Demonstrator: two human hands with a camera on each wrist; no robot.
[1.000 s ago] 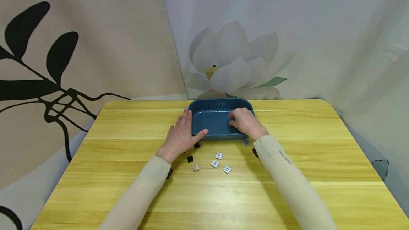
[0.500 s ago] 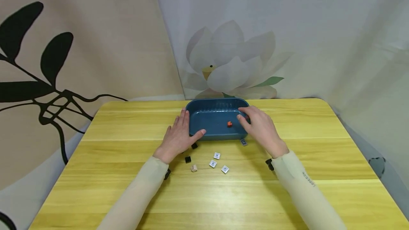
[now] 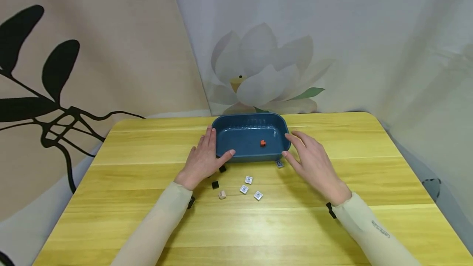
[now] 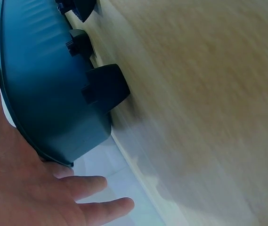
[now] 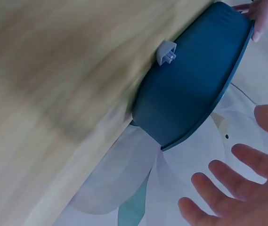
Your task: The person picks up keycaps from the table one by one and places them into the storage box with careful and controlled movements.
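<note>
Right hand (image 3: pixel 313 161) has come out of the tray (image 3: pixel 238 138) over the last second; it's now just off the tray's right end. Red piece (image 3: pixel 263 143) lies on the tray floor, right of centre, toward the near wall, apart from both hands. Tray sits at the bench (image 3: pixel 295 241)'s far edge, about mid-length. Right hand: fingers spread, slightly bent, holding nothing; its wrist view shows a gap to the rim. Left hand (image 3: pixel 199 159): fingers extended along the tray's left end, thumb at the near-left corner, touching the rim, no grip round it. Grey cap (image 3: pixel 279 163) by the near wall, toward the right corner; can't tell if touching. Three white caps (image 3: pixel 244 189) between tray and bench's near edge. Left of those: beige cap (image 3: pixel 222 195), black caps (image 3: pixel 215 184). Printed curtain (image 3: pixel 148 52) behind the far edge.
</note>
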